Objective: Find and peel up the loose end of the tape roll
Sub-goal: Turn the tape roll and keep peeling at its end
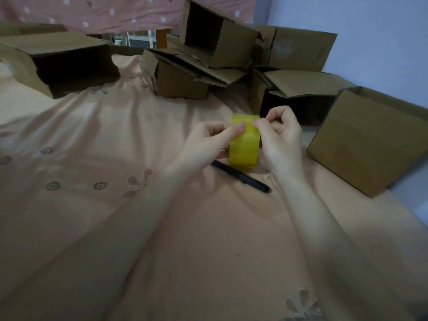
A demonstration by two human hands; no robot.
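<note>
We hold the yellow tape roll (244, 142) upright between our hands: left hand (203, 144) grips its side, right hand (281, 137) fingertips pinch at its upper face.

No text, label, brand, number or sign can be read anywhere in the view. The far right cardboard box (298, 48) carries a pale smudge on its side and a small dark printed mark near its right edge, both too blurred to make out. The yellow tape roll (245, 142) and the black pen (240, 177) show no lettering.
</note>
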